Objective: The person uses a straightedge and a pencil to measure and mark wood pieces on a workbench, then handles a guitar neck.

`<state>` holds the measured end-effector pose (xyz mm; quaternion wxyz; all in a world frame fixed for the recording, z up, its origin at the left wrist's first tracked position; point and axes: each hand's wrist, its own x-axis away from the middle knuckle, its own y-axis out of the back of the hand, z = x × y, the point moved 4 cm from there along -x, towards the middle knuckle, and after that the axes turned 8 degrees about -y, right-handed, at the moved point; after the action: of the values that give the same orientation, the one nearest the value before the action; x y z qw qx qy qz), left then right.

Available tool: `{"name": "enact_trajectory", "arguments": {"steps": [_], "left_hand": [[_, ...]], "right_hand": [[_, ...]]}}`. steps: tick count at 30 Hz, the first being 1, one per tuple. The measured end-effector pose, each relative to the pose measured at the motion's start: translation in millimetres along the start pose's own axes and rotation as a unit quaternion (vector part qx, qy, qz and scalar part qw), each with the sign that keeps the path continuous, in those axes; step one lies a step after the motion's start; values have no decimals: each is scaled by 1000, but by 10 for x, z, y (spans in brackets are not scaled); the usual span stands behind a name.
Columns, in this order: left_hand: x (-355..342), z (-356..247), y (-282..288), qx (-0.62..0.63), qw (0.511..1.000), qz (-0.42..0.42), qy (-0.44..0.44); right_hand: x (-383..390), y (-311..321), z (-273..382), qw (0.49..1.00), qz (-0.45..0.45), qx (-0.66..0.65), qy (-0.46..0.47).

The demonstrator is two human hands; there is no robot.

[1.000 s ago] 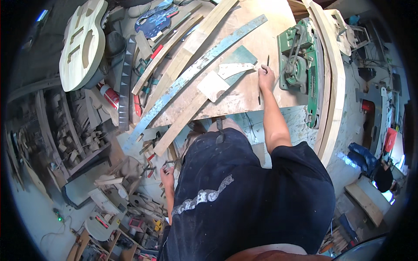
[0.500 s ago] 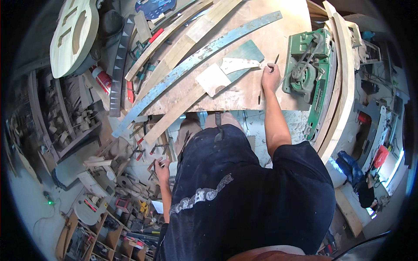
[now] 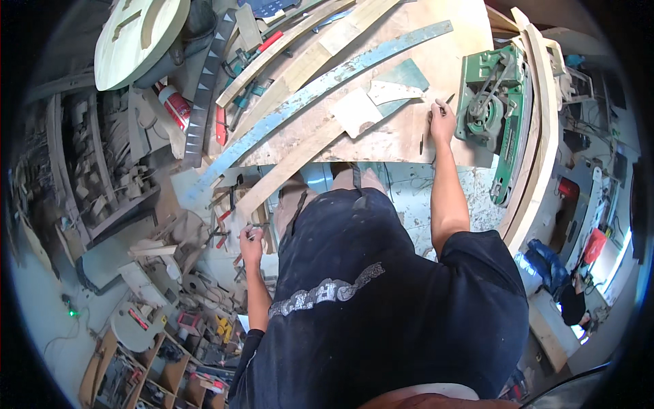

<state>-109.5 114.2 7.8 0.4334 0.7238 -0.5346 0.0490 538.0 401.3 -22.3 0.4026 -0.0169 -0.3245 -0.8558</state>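
Note:
My right hand (image 3: 443, 121) rests over the right part of the workbench (image 3: 409, 153), fingers pinched round a thin dark pencil (image 3: 450, 98). Just left of it lies a small white curved template (image 3: 394, 92), partly on a teal rectangular sheet (image 3: 413, 73). A pale squarish sheet (image 3: 355, 112) overlaps the teal one's lower left. Another slim dark stick (image 3: 421, 144) lies below, near the bench's front edge. Low at my left side hangs my left hand (image 3: 251, 247), its fingers curled; what they hold, if anything, cannot be made out.
A long weathered blue strip (image 3: 327, 83) and several curved wooden strips cross the bench, some overhanging its front. Right of my hand stands a green belt-driven machine (image 3: 485, 102), with curved boards (image 3: 545, 136) behind. A guitar-shaped body (image 3: 139, 42) and a red can (image 3: 175, 108) are at left.
The bench and its contents have shifted right and slightly up in view. My left hand has risen a little; my right hand stays beside the white template with the pencil.

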Motion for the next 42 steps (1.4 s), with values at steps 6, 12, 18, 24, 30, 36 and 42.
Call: {"name": "enact_trajectory", "arguments": {"steps": [6,12,18,24,30,36,42], "left_hand": [[-724,375,115,138,990,30,5],[-1392,561,194,119,979,161,16],[-1812,1158,355,24,973,224,58],[-1847,1215,328,1,965,256,60],[-1870,863,224,14,956,291,32],[-1973,546,405,9,959,283,7],[-1996,500,563,45,964,259,34]], "right_hand": [[948,72,173,997,-66,20,30],[2073,133,284,989,-96,101,49],[3275,46,-10,977,-7,200,75],[4100,290,-1313,921,85,377,-44],[4452,378,-1420,913,117,357,-160],[4120,-115,-825,948,116,285,-83],[3831,-307,-448,961,111,247,-57]]}}
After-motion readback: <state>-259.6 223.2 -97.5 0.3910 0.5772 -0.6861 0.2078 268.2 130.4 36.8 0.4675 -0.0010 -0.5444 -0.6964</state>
